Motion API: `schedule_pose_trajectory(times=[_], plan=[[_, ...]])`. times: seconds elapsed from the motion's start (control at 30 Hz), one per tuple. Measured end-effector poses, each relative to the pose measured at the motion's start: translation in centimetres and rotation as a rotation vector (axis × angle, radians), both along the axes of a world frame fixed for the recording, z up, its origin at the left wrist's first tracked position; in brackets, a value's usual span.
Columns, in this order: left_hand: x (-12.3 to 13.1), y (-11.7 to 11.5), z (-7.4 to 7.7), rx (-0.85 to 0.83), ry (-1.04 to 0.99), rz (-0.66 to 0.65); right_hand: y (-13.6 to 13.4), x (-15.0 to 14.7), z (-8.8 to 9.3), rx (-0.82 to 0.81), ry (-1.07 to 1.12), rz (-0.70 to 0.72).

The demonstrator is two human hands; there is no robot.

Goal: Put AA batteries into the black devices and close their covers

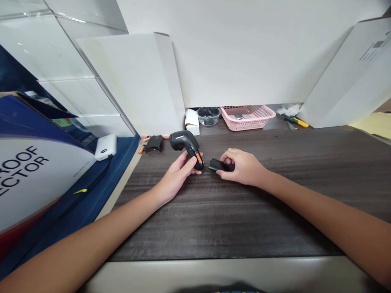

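Left hand (183, 166): closed round the grip of the black device (184, 140); your thumb lies along the grip beside its opening, and fingertips show past the far side
Right hand (241, 163): pinching the black cover (216, 165) between thumb and fingers; its free end points at the device, near it but apart
Black device: held above the dark tabletop (195, 219), between your forearms and toward the back; head to your left, grip slanting down to the right; an orange cell (198, 156) shows in the grip's open side
Table's left edge: a curved black piece (154, 143) lies there, with orange cylinders (141, 149) just beside it
Back row: from left to right, a small white box (192, 122), a clear tub (208, 118) with dark contents, a pink basket (247, 124), and a yellow-handled tool (302, 122) near crumpled plastic (288, 110)
Blue surface: off to your left, a white power pack (106, 147) with a black cable (104, 173); beyond it stands a large printed box (33, 171)
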State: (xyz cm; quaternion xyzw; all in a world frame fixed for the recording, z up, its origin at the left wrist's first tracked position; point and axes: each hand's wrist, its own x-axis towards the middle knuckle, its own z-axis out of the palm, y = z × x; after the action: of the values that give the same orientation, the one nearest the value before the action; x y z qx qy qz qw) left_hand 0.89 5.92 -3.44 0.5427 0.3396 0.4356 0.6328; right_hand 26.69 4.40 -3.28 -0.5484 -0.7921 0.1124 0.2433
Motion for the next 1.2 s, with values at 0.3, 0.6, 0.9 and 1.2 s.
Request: schedule_pose_trajectory(times=[0.3, 0.6, 0.9, 1.2], plan=[[0.0, -0.9, 0.8, -0.196, -0.138, -0.254, -1.5, -1.5, 1.0, 0.341, 0.14, 0.093], [0.4, -1.8, 1.0, -0.237, -0.151, -0.38, -2.2, -1.4, 1.6, 0.536, 0.055, 0.381], [0.4, 0.0, 0.0, -0.04, 0.024, -0.025, -2.4, -2.6, 1.5, 0.493, -0.107, 0.202], [-0.8, 1.4, 0.8, -0.025, 0.047, 0.198, 0.0, -1.5, -1.4, 0.258, -0.052, 0.053]])
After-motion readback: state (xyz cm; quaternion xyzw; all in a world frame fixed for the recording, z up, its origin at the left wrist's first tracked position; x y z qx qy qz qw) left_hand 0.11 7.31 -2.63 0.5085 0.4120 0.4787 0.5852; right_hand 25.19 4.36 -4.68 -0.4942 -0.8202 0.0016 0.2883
